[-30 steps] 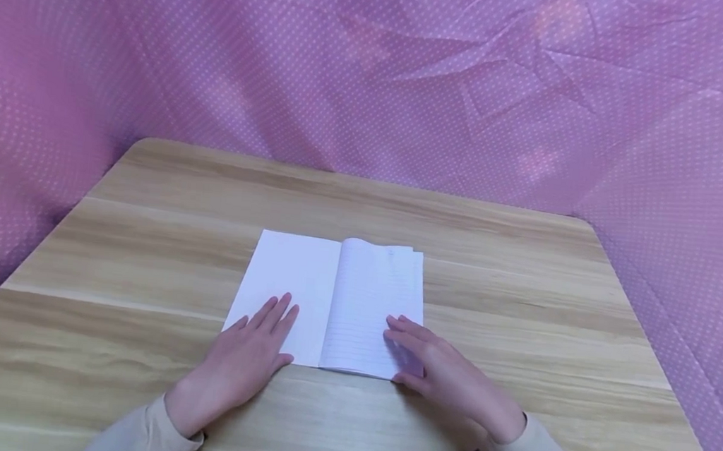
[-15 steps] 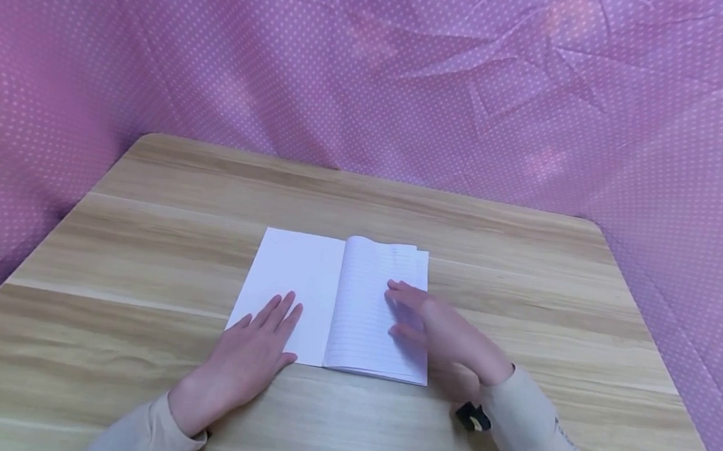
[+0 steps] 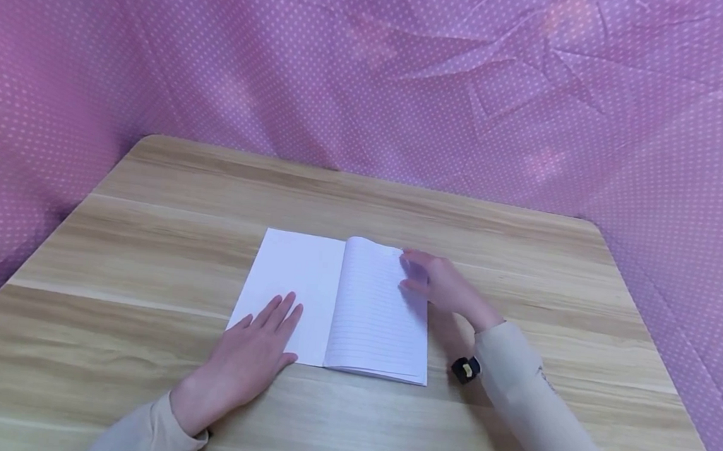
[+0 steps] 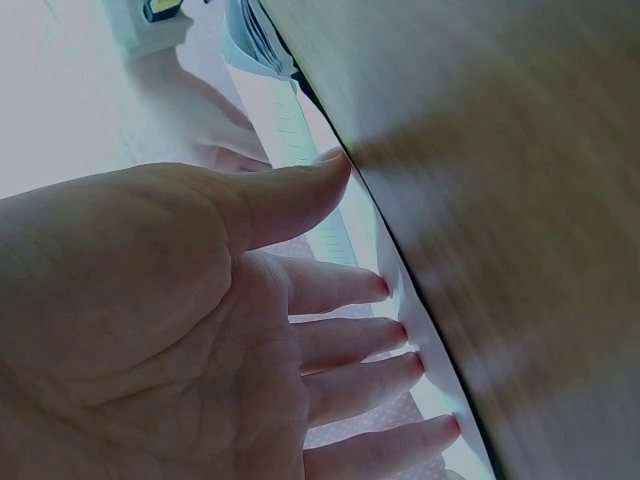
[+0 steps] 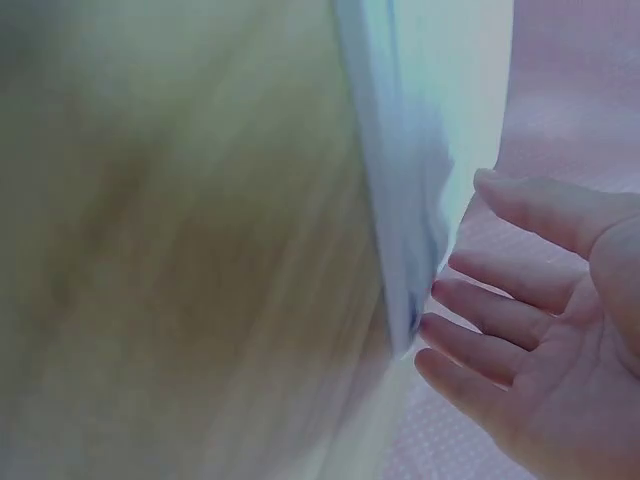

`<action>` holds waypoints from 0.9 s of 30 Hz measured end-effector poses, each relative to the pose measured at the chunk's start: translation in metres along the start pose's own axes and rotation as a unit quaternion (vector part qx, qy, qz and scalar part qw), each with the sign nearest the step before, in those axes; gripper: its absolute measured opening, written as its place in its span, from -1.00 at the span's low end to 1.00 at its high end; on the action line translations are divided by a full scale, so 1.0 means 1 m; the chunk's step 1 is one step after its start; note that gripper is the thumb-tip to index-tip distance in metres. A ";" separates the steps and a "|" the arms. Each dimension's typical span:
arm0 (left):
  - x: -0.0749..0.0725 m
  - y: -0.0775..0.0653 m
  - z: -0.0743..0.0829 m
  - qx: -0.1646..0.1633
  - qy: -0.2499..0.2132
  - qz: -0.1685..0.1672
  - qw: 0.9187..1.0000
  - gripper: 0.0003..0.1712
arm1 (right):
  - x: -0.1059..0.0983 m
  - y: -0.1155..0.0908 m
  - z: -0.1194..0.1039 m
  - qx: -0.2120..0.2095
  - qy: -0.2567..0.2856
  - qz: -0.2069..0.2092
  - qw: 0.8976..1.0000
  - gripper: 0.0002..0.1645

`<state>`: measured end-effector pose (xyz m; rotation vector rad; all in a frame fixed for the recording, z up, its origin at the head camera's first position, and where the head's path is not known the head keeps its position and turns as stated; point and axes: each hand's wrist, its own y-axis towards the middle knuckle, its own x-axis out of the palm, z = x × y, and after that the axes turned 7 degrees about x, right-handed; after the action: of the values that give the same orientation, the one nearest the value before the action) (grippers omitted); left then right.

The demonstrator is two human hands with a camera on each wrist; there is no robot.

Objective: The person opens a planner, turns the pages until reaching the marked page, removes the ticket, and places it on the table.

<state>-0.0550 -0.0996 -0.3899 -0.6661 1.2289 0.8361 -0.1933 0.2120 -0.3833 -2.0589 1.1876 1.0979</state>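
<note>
Pink-purple fabric [image 3: 374,71] dotted with small pale spots hangs around the back and sides of your workspace, creased and softly folded, with several warmer glowing patches. Before you is a table [image 3: 143,251] with rounded far corners and a wood-grain top, its tan and brown streaks running mostly crosswise.

Near the middle of that table, toward your side, lies a thin paper notebook [image 3: 335,301], opened out flat. Its left page [image 3: 300,277] is plain white and smooth; its right page [image 3: 367,311] carries fine ruled lines, bulges in a soft curve beside the fold at the far end, and has a faint bluish cast. Along the near edge on the right, thin layers of paper show beneath the top sheet.

Your left hand [image 3: 245,361] lies over the lower left corner of the plain page, fingers straight and slightly spread, thumb apart by the near edge. Your right hand [image 3: 446,285] is at the far right corner of the ruled page, fingers extended and thumb held away from them, pinching nothing; you cannot tell whether every fingertip touches paper. Beige cloth sleeves [image 3: 538,409] cover your forearms, and a small black device [image 3: 466,370] with a yellowish patch sits beneath your right wrist.
</note>
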 end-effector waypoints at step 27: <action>-0.006 -0.002 0.000 -0.002 -0.017 -0.006 1.000 -0.29 | -0.015 0.012 0.003 0.060 0.038 0.012 0.997 -0.53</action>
<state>-0.0542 -0.1013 -0.3841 -0.6592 1.1923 0.8375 -0.2097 0.2153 -0.3726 -2.0147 1.2871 0.9417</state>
